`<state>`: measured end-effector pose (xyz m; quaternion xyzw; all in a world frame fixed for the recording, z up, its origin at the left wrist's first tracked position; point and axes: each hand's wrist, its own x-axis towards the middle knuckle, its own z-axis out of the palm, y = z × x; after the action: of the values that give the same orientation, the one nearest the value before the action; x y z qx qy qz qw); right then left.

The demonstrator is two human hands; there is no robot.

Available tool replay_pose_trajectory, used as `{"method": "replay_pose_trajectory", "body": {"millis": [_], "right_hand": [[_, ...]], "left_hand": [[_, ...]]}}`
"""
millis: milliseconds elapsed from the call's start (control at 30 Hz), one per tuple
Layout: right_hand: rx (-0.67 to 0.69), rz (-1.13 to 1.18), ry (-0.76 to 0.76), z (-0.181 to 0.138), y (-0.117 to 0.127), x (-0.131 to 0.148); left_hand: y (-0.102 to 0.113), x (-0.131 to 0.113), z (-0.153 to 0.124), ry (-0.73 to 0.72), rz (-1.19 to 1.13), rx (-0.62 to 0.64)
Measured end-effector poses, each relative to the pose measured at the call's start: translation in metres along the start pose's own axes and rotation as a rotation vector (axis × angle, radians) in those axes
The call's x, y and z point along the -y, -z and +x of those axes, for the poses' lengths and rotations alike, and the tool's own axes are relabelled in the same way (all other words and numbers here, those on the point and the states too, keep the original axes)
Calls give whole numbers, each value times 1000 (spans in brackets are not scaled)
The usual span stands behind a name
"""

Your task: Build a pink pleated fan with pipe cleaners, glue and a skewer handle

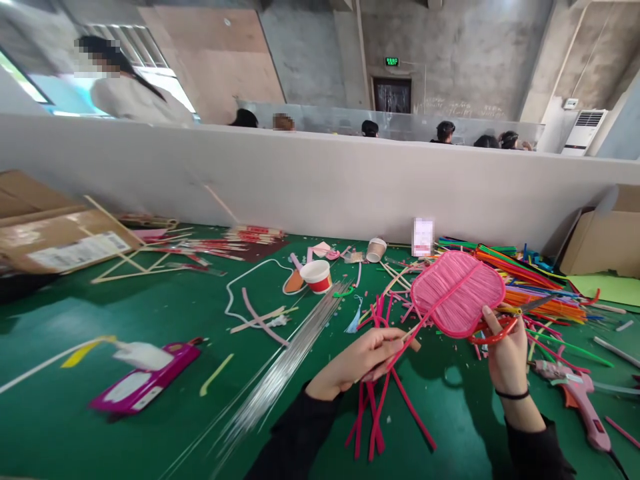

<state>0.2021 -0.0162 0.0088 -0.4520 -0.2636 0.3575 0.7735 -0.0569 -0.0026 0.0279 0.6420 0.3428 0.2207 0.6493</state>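
Observation:
My left hand (367, 357) is closed around the thin handle of a pink fan (457, 293), its rounded panel wound with pink strands and crossed by a darker rib. My right hand (507, 353) is closed on orange-handled scissors (495, 331), whose blades point away to the right. The right thumb lies close to the fan's lower right edge; whether it presses on it I cannot tell. Beneath the left hand, deep pink pipe cleaners (373, 420) lie fanned out on the green table. A pink glue gun (575, 393) rests right of my right hand.
Silvery wires (285, 363) run in a long bundle left of my hands. Beyond them stand a paper cup (316, 277) and a tipped cup (376, 250). Coloured pipe cleaners (545, 300) pile up at right. A purple device (145, 380) and cardboard boxes (65, 237) lie left; a white partition (310, 180) closes the back.

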Motion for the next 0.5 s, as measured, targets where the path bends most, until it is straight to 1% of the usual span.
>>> {"method": "replay_pose_trajectory", "body": {"millis": [133,200,233,267,333,400,433,500], "right_hand": [[-45,-141,265,-5,1,9],[-1,-247,293,-9,4,17],[67,-307,259,-12,6,21],[169,-361,196,-15,7,25],[450,-411,25,-23,11,30],[729,-392,-126,-31,16,32],[838,-377,-180,-34,18,33],[996,-377,-234,-37,23,36]], "left_hand": [[-3,-1,4,-55,-66,-132],[-4,-1,6,-90,-76,-218],[-5,0,7,-109,-66,-262],[-5,0,9,-128,-54,-306],[-6,2,11,-165,-41,-378],[-7,5,14,-199,-48,-414],[-8,6,15,-211,-56,-423],[-8,9,17,-225,-67,-434]]}}
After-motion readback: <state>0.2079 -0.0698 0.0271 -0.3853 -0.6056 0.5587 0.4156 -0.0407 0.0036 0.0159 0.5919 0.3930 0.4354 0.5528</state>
